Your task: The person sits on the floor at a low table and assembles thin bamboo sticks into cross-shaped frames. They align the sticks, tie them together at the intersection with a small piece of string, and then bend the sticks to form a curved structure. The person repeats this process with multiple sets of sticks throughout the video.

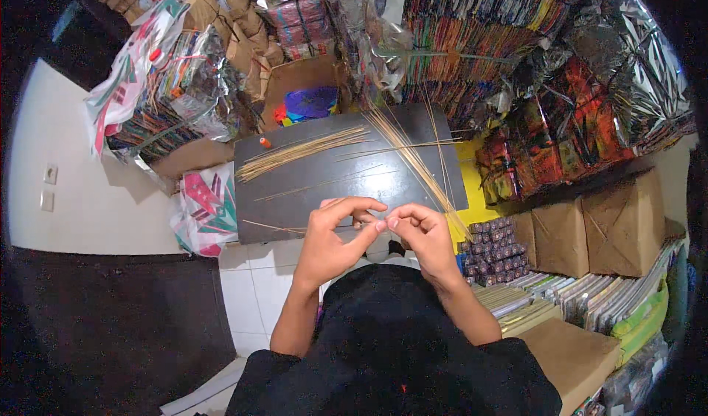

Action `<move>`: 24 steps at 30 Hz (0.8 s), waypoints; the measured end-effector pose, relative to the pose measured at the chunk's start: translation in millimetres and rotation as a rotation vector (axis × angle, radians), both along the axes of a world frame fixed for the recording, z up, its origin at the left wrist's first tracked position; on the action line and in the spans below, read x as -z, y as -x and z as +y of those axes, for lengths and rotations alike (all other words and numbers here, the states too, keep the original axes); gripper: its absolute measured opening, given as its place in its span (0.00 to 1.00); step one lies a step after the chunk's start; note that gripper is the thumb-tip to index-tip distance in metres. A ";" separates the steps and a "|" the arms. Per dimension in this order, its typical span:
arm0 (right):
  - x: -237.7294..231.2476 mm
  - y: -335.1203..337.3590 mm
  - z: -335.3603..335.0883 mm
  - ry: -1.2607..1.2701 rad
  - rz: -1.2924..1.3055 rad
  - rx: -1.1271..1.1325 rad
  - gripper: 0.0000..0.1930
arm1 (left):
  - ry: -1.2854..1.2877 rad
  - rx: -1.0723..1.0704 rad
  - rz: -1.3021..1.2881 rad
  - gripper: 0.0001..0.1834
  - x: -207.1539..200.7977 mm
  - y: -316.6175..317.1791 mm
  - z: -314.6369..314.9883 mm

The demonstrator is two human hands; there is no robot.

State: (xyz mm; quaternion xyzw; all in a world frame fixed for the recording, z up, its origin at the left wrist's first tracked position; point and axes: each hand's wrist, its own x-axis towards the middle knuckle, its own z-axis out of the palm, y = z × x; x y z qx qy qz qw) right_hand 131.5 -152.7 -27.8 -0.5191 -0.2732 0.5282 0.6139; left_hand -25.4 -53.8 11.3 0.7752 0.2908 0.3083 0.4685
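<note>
Both hands meet above the near edge of a dark table (pixel 310 189). My left hand (pixel 332 235) pinches with thumb and index fingertip, its other fingers curled. Almost touching it, my right hand (pixel 424 240) has thumb and index finger pressed together. Whatever lies between the fingertips is too small to make out. Beyond them, a bundle of thin bamboo sticks (pixel 302 152) lies at the table's far left. Another stick bundle (pixel 413 158) slants across the right side. Single thin sticks lie between and across these bundles. A small orange spool (pixel 265 142) stands at the far left.
Behind the table rise tall stacks of colourful wrapped bundles (pixel 464 40) and an open carton (pixel 302 84) with bright pieces inside. Brown paper parcels (pixel 619 220) and small dark stacked packs (pixel 495 250) sit at right. A patterned plastic bag (pixel 205 209) hangs at the table's left.
</note>
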 end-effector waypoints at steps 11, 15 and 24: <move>3.5 -0.7 -1.1 0.027 0.069 -0.032 0.07 | -0.031 -0.009 0.025 0.12 4.7 1.5 1.4; -0.1 2.7 0.8 0.043 0.069 -0.012 0.07 | -0.057 -0.020 0.040 0.12 5.8 1.7 0.0; 2.2 3.9 -0.3 0.044 0.062 -0.011 0.05 | -0.056 -0.004 0.025 0.11 5.1 0.4 -1.3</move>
